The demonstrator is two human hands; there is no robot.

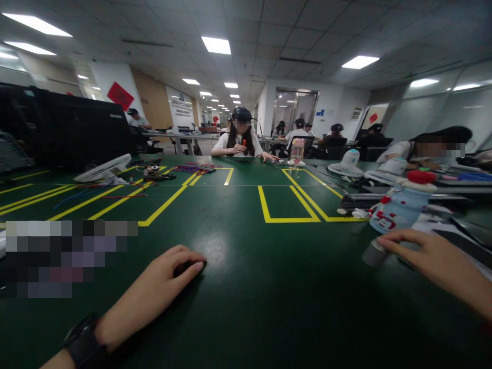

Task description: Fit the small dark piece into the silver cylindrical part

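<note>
My left hand [161, 279] rests on the green table [246, 287], fingers curled over a small dark object [190, 266] that is mostly hidden. A black watch sits on that wrist. My right hand [434, 259] reaches in from the right with fingers extended, touching a small grey cylinder [373, 253] that lies tilted on the table. Just behind it lies a pale blue bottle [400, 207] with a red cap and red print.
Yellow tape lines [286, 205] mark boxes on the table. White desk fans [348, 165], coloured wires [198, 167] and a dark monitor [69, 128] stand further back. A person sits across the table holding an orange tool; others sit at the right and behind.
</note>
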